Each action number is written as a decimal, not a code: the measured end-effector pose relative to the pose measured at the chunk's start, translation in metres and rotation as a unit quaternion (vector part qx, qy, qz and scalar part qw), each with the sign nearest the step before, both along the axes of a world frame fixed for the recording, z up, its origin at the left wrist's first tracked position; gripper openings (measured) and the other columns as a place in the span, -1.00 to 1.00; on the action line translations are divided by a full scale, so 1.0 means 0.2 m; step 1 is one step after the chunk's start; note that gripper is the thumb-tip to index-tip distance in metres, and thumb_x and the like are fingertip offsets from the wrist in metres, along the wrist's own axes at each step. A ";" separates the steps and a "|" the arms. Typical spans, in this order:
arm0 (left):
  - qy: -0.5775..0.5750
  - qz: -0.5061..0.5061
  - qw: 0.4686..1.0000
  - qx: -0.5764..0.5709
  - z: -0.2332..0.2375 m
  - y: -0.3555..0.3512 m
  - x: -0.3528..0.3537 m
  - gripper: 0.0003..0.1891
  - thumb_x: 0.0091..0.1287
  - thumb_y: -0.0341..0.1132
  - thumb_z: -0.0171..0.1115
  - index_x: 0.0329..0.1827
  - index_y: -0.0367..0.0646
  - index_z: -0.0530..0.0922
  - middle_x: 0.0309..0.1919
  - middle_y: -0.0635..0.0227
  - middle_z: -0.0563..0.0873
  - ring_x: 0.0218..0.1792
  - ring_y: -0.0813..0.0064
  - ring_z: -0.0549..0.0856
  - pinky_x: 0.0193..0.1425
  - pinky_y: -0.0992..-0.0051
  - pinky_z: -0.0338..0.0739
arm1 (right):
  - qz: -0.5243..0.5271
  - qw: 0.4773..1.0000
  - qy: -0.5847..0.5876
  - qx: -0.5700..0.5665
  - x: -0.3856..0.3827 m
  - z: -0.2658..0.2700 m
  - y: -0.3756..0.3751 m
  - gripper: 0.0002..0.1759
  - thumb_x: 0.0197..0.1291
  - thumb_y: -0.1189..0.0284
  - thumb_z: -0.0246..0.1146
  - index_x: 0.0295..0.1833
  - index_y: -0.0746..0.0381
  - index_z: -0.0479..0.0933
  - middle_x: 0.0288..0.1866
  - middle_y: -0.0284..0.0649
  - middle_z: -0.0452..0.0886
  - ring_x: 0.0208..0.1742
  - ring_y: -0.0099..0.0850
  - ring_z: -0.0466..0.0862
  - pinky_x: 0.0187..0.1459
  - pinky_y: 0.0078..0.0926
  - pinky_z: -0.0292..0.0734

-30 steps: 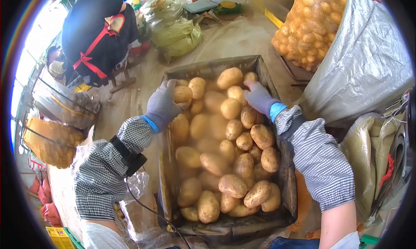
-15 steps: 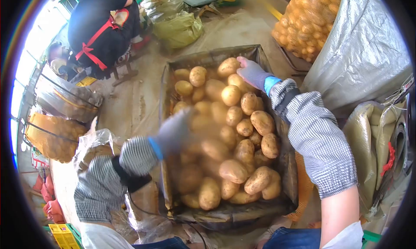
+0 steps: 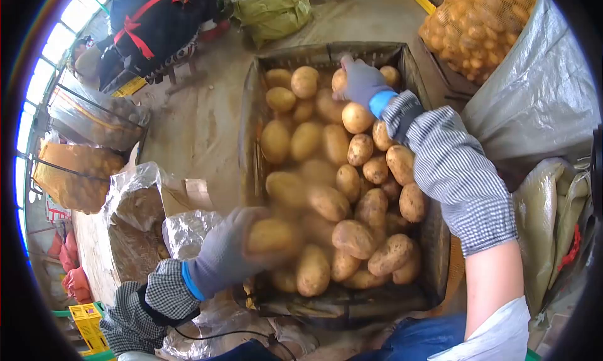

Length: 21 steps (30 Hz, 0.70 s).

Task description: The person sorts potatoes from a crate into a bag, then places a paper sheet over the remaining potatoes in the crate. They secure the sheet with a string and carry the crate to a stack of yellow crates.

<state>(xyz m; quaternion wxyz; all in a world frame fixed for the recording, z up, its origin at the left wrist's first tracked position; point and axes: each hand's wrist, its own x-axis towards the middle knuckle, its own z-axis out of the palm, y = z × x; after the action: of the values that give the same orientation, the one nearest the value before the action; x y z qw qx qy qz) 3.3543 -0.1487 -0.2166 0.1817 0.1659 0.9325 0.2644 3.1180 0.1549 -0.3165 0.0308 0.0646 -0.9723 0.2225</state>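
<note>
A dark, dirt-stained crate point(image 3: 352, 309) holds many loose potatoes, the larger ones lying toward its near end. My left hand point(image 3: 221, 253), in a grey glove with a blue cuff, grips a potato point(image 3: 270, 238) at the crate's near left edge; motion blurs both. Near the far end, my right hand point(image 3: 367, 85), gloved alike, has its fingers curled round another potato point(image 3: 339, 80). Just below that hand lies a round, pale potato point(image 3: 357, 117). Some potatoes in the middle are smeared by motion.
An orange net sack of potatoes point(image 3: 477, 31) stands at the far right, beside a silvery sheet point(image 3: 540, 91). Clear plastic and cardboard point(image 3: 135, 229) lie left of the crate. A person in dark clothes point(image 3: 160, 22) works at the far left near filled bags point(image 3: 78, 176).
My left hand has moved toward me and leftward, now with a potato in it. My right hand has shifted from the crate's far right rim inward onto a potato. The view has tilted slightly.
</note>
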 end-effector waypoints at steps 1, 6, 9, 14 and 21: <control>0.003 -0.003 1.000 -0.003 -0.01 0.02 0.00 -0.31 -0.07 -0.09 0.56 0.10 -0.20 0.47 -0.10 0.09 0.62 -0.07 0.18 0.65 0.04 0.31 0.54 | -0.031 0.999 -0.018 0.018 -0.04 -0.04 -0.03 -0.31 -0.18 0.18 0.54 0.06 0.20 0.42 0.04 0.01 0.57 0.03 -0.04 0.59 0.05 -0.24 0.49; -0.017 0.057 0.997 0.046 -0.06 0.02 -0.14 -0.34 0.05 -0.10 0.49 0.16 -0.23 0.45 -0.01 0.09 0.65 0.03 0.21 0.66 0.11 0.30 0.54 | 0.102 0.991 -0.083 -0.011 -0.24 -0.03 0.17 -0.61 0.04 0.23 0.41 -0.13 0.23 0.51 -0.12 -0.11 0.65 -0.08 -0.20 0.63 -0.02 -0.31 0.52; 0.034 0.050 0.989 0.133 -0.02 0.09 -0.27 -0.41 0.13 -0.19 0.45 0.18 -0.26 0.46 -0.09 0.12 0.72 -0.03 0.29 0.70 0.10 0.36 0.56 | 0.164 0.980 -0.079 -0.085 -0.11 0.08 0.29 -0.72 0.23 0.24 0.26 -0.11 0.23 0.54 -0.20 -0.26 0.67 -0.19 -0.45 0.60 -0.10 -0.43 0.51; 0.315 0.007 0.949 0.010 -0.16 0.28 -0.62 -0.37 0.20 0.03 0.29 0.24 -0.16 0.39 0.12 -0.13 0.54 0.03 -0.02 0.61 0.10 0.21 0.53 | 0.088 0.981 -0.059 -0.160 0.52 0.22 0.39 -0.65 0.31 0.26 0.17 0.11 0.22 0.51 -0.04 -0.31 0.62 -0.08 -0.54 0.54 -0.05 -0.48 0.49; 0.187 0.031 0.939 -0.288 -0.64 0.67 -0.89 -0.38 0.34 0.02 0.00 0.44 0.03 0.23 0.30 -0.04 0.40 0.13 -0.01 0.56 0.32 0.15 0.35 | 0.018 0.984 -0.085 -0.155 0.77 0.25 0.50 -0.57 0.27 0.49 0.20 0.24 0.35 0.42 0.03 -0.17 0.60 0.09 -0.48 0.57 0.16 -0.55 0.47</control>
<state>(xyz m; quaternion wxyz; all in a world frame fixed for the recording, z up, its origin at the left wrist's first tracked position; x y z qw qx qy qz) 3.1757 -0.0144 -0.3449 0.0357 0.1236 0.9906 -0.0456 3.2720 0.2544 -0.2674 -0.0458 0.0571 -0.9239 0.3756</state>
